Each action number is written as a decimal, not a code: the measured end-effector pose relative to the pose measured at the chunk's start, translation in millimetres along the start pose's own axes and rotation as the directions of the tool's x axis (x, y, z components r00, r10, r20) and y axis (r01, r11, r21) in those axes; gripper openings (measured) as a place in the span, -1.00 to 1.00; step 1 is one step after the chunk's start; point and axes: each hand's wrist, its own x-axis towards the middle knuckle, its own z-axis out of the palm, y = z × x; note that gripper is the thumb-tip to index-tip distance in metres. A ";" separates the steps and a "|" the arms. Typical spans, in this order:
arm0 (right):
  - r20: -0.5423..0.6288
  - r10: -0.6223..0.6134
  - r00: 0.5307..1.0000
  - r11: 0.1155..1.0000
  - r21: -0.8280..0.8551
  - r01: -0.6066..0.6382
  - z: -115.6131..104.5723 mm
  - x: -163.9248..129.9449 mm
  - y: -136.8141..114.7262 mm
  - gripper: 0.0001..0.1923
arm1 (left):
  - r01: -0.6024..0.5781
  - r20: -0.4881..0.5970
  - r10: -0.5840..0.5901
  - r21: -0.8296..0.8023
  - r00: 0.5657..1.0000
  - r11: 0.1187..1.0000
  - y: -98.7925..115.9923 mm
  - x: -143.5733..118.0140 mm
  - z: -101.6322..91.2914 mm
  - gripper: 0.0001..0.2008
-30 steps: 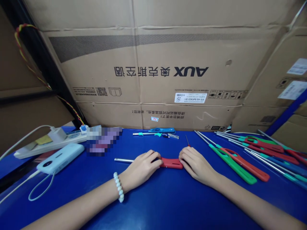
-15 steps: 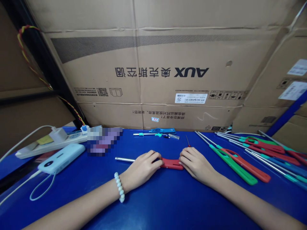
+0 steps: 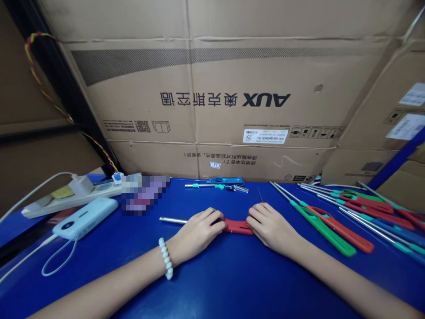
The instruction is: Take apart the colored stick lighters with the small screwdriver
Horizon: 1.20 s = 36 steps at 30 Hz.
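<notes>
Over the middle of the blue table, a red long-nozzle lighter (image 3: 237,226) lies crosswise with its metal tube pointing left. My left hand (image 3: 203,229) is closed around it where the tube meets the handle, hiding that part. The fingers of my right hand (image 3: 269,226) are closed at the handle's right end and cover its tip. Just behind the right hand, a thin screwdriver-like tool (image 3: 260,195) shows its slim shaft and a bit of red handle. Whether that hand touches the tool is hidden.
Opened blue lighter parts (image 3: 215,184) lie at the back. Several coloured lighters (image 3: 332,226) are spread on the right. To the left are a light-blue power bank (image 3: 85,219), a power strip (image 3: 99,189) and cables. A large cardboard box (image 3: 212,79) walls the back.
My right hand has shifted very slightly inward, covering a little more of the red handle's end. Otherwise both hands and the lighter stay in place.
</notes>
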 end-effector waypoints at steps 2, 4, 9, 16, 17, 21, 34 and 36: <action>0.010 0.026 1.000 1.000 -0.002 -0.026 0.4 1.0 -0.9 -0.80 | 0.000 -0.006 0.000 -0.002 1.000 1.000 0.4 0.1 -0.5 -0.81; 0.017 0.053 0.998 0.998 0.015 -0.053 0.5 1.3 -0.2 -0.79 | 0.000 -0.009 0.000 -0.004 1.000 1.000 1.0 0.3 -1.5 -0.81; 0.050 0.205 0.977 0.976 0.067 -0.209 -1.8 -4.0 15.4 -0.85 | 0.008 0.013 -0.008 -0.016 1.000 1.000 1.3 0.3 -2.8 -0.81; 0.151 0.198 0.969 0.961 0.165 -0.222 -1.2 -21.1 44.2 -0.55 | -0.001 0.005 0.001 -0.026 1.000 1.000 -0.2 -0.5 -2.0 -0.80; 0.156 0.167 0.973 0.965 0.178 -0.194 -0.3 -22.1 45.8 -0.55 | 0.000 0.007 0.000 -0.027 1.000 1.000 -0.1 -0.4 -2.1 -0.81; 0.166 0.100 0.981 0.975 0.178 -0.130 1.5 -21.4 46.9 -0.68 | 0.007 0.018 -0.007 -0.015 1.000 1.000 0.5 0.1 -2.6 -0.81; 0.032 0.540 0.841 0.536 0.757 -0.373 -44.4 -4.8 22.8 -0.86 | 0.004 0.008 -0.004 -0.008 1.000 1.000 0.2 -0.3 -2.0 -0.79; 0.069 0.572 0.817 0.411 0.838 -0.359 -49.6 -2.2 17.9 -0.88 | 0.011 0.022 -0.011 -0.004 1.000 1.000 0.4 -0.4 -2.1 -0.80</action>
